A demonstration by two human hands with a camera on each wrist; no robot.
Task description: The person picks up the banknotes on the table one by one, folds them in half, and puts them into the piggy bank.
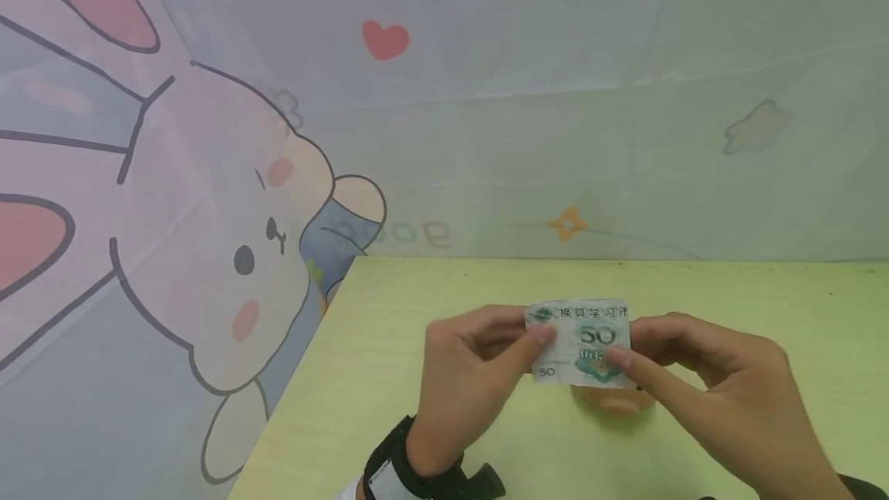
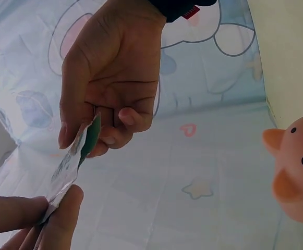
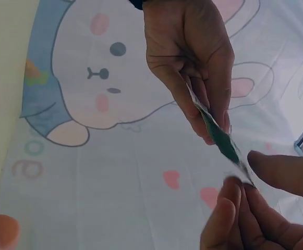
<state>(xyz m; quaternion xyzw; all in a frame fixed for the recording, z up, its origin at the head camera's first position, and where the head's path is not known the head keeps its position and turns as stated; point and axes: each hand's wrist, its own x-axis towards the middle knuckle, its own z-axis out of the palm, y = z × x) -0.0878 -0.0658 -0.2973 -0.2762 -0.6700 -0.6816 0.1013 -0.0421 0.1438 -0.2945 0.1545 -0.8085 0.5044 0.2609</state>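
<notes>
A green and white play banknote (image 1: pixel 579 365) marked 50 is stretched upright between the two hands in the head view. My left hand (image 1: pixel 461 376) pinches its left edge, thumb on the printed face and fingers behind. At the right edge my right hand (image 1: pixel 736 384) grips it likewise, its thumb over the lower right of the print. Both wrist views show the banknote (image 2: pixel 65 174) nearly edge-on, its green back (image 3: pixel 221 143) partly visible. Behind and below it sits a round pinkish-orange pig figure (image 1: pixel 614 400), mostly hidden by the note; the left wrist view shows the pig's face (image 2: pixel 302 166).
The pig stands on a yellow-green table (image 1: pixel 389 376). A cloth backdrop (image 1: pixel 521 137) printed with a large rabbit (image 1: pixel 208 253), hearts and stars hangs beyond the table and along its left side. A black wristband (image 1: pixel 396 454) is on the left wrist.
</notes>
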